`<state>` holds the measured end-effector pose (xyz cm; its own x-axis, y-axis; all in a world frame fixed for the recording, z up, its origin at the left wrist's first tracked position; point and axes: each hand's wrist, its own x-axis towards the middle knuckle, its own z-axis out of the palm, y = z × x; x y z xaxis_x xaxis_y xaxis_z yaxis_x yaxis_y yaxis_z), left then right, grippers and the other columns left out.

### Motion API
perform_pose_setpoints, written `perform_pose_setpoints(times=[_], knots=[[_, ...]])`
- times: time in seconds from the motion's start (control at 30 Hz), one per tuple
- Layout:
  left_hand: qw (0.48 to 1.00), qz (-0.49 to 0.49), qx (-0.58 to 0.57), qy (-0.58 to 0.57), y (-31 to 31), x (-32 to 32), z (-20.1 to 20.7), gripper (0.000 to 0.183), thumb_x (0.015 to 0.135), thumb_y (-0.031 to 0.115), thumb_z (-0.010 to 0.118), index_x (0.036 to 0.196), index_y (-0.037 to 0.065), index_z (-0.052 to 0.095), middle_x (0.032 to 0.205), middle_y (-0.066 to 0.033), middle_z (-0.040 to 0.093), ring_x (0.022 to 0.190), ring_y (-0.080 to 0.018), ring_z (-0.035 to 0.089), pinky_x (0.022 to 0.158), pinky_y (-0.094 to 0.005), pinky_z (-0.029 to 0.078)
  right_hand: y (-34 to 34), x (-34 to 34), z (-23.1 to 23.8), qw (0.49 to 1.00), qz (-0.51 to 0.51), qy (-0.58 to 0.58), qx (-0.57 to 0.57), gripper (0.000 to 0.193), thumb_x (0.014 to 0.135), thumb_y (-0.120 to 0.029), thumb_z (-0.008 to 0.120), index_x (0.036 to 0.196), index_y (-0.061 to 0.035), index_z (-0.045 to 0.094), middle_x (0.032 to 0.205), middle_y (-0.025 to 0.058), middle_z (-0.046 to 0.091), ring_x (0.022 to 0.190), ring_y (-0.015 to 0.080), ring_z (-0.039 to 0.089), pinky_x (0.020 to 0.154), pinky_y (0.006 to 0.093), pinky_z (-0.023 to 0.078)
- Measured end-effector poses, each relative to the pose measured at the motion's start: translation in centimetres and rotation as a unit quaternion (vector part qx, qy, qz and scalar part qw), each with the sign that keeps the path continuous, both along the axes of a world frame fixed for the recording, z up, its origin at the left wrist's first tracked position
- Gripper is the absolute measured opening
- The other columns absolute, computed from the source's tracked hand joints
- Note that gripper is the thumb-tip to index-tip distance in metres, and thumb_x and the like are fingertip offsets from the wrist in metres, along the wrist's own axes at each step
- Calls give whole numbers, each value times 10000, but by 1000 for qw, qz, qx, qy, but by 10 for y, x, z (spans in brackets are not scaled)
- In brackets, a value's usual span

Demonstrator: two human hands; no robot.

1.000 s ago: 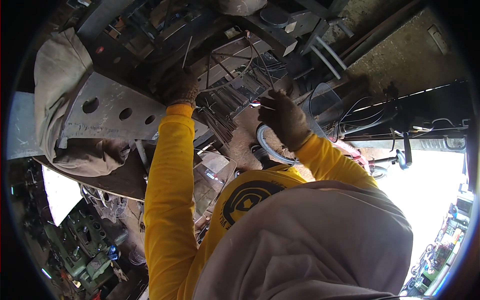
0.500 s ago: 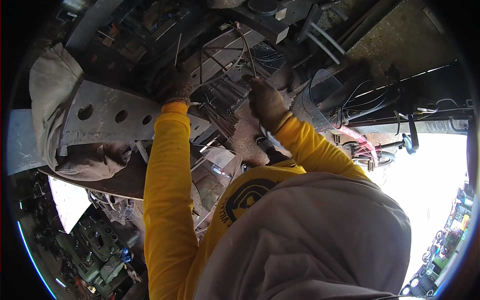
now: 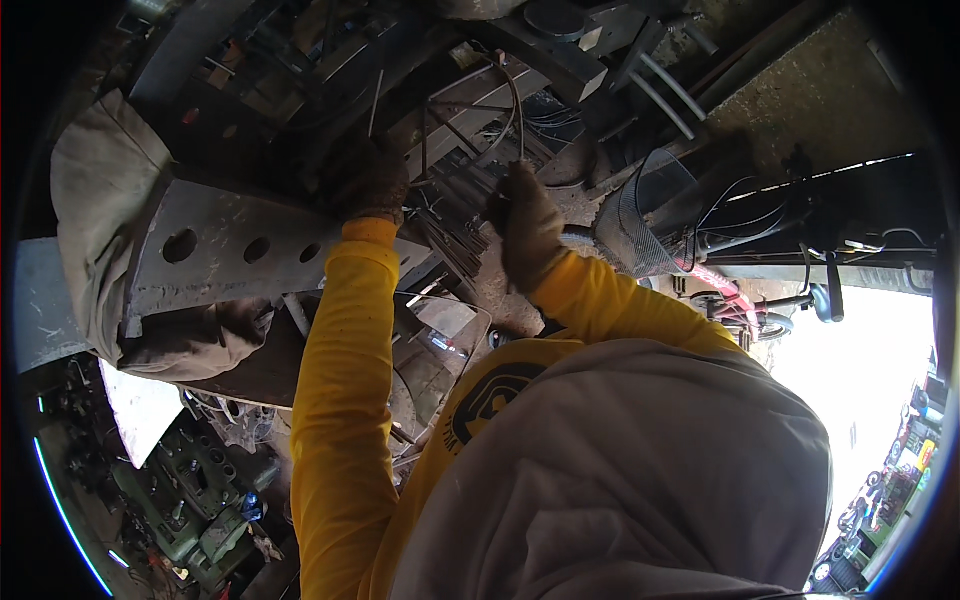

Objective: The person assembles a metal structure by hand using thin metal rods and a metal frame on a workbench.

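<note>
My right hand (image 3: 530, 222), in a brown work glove, is closed around the lower end of a curved metal rod (image 3: 519, 105). This rod arches up and away as part of a bent rod frame with thin struts (image 3: 424, 140). To the left, my gloved left hand (image 3: 365, 182) is in deep shadow beside the frame's near end. A thin straight rod (image 3: 376, 104) sticks up from its fingers, which look curled, though their exact grip is hard to see. Below that hand lies a grey steel beam with round holes (image 3: 220, 250).
Several loose metal bars (image 3: 450, 240) lie between my hands. A grey cloth (image 3: 100, 220) drapes over the beam's left end. To the right are a wire mesh basket (image 3: 645, 215) and a red bicycle (image 3: 735, 290). Dark steel beams (image 3: 560, 60) cross the far side; green machinery (image 3: 190, 480) stands lower left.
The whole view has shifted slightly, so most things sit further right and lower. My right wrist has turned more upright while the hand stays on the curved rod. My left hand keeps its place by the frame.
</note>
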<state>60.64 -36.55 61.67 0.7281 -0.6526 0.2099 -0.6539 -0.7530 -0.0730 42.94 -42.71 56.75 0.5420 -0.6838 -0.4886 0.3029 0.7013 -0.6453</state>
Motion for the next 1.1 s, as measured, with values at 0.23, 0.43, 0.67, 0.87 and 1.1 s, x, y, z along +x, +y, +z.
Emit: perform_pose_setpoints(times=[0.23, 0.43, 0.67, 0.87, 1.1], knots=[[991, 50, -107, 60, 7, 2, 2, 472, 970, 412, 430, 978, 44, 726, 1044, -209, 709, 983, -402, 668, 873, -497, 508, 28, 30, 51, 991, -32, -30, 127, 438, 1023, -465, 443, 1063, -52, 583, 844, 93, 613, 797, 211, 610, 750, 355, 490], [999, 27, -26, 15, 3, 5, 5, 322, 959, 325, 490, 1018, 97, 709, 1073, -174, 700, 987, -361, 690, 828, -476, 552, -41, 2, -31, 883, 181, 138, -411, 310, 1016, -164, 491, 1311, -91, 555, 692, 3, 520, 560, 104, 536, 478, 259, 422], [998, 24, 46, 23, -3, 0, 10, 271, 926, 288, 540, 992, 93, 716, 1041, -155, 695, 949, -373, 688, 803, -481, 557, -75, -11, -11, 802, 210, 190, -527, 446, 1066, -367, 373, 1290, -63, 612, 1035, 146, 685, 1007, 193, 655, 824, 344, 517], [995, -35, -78, -44, 5, 4, -9, 412, 962, 366, 485, 883, 30, 710, 915, -197, 708, 838, -366, 691, 752, -494, 522, -44, 1, 16, 968, 114, 148, -169, 527, 1006, -465, 484, 1353, -70, 526, 1007, 118, 625, 947, 193, 610, 800, 333, 518], [995, 24, -93, 33, -1, 0, 1, 454, 968, 392, 474, 939, 12, 721, 1013, -225, 708, 934, -392, 685, 839, -490, 519, -6, 63, 2, 995, -85, -13, -48, 398, 993, -412, 521, 1244, -103, 514, 1019, 99, 592, 890, 217, 643, 751, 344, 569]])
